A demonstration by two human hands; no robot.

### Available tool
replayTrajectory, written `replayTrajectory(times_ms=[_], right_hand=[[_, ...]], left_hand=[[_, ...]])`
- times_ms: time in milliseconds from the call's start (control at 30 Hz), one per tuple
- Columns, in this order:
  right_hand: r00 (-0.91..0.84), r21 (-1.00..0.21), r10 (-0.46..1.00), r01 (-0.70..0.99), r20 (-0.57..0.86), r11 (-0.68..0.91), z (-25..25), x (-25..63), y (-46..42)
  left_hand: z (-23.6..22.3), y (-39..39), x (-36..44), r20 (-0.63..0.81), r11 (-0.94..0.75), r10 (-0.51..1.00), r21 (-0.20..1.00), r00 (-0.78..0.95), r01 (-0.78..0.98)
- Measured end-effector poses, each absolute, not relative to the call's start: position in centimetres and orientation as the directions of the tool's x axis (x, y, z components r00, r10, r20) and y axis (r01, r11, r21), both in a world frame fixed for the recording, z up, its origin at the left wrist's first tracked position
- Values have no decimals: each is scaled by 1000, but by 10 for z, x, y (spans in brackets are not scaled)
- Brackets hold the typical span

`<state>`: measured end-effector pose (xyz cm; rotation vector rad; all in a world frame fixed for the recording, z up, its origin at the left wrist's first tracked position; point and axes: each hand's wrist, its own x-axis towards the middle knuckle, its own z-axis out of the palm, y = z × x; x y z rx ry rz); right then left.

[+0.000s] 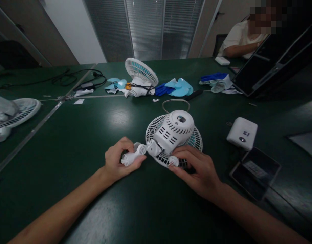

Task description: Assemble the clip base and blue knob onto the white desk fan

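White plastic fan (175, 130) lies grille-down mid-table, right of the left hand (116, 159), which curls snugly around a tubular part (130, 158). The right hand (200, 169) pinches a small round piece (174, 160) between thumb and fingers over the grille's near edge; a slack pinch could drop it, while a knock could tip the fan.

A white fan (168, 134) lies with its vented, rounded motor housing (175, 127) uppermost, above a slatted grille (152, 130); its bracket (154, 148) points toward eight o'clock. Just beside that, a white tubular piece (131, 158) tilts, ring-shaped end toward two o'clock. A small round piece (173, 160) sits at the fan's six o'clock, before the grille.
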<state>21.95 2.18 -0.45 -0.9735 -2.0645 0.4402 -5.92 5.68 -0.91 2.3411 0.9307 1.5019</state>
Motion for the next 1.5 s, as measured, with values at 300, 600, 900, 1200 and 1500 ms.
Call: replayTrajectory(times_ms=[300, 600, 900, 1200, 1500], right_hand=[[-380, -556, 764, 528, 521, 642, -6, 219, 22], [-399, -525, 756, 549, 519, 650, -8, 218, 21], [-464, -260, 678, 681, 570, 685, -2, 226, 22], [-503, -214, 647, 671, 574, 710, 1, 226, 19], [-552, -139, 609, 666, 570, 733, 6, 224, 15]], left_hand=[[-18, 57, -62, 712, -885, 442, 248, 546, 394], [-16, 44, -39, 481, -658, 748, 440, 458, 612], [-23, 32, -29, 481, -716, 689, 571, 542, 402], [-23, 34, -27, 439, -736, 609, 622, 661, 265], [-19, 31, -24, 387, -744, 574, 615, 722, 261]])
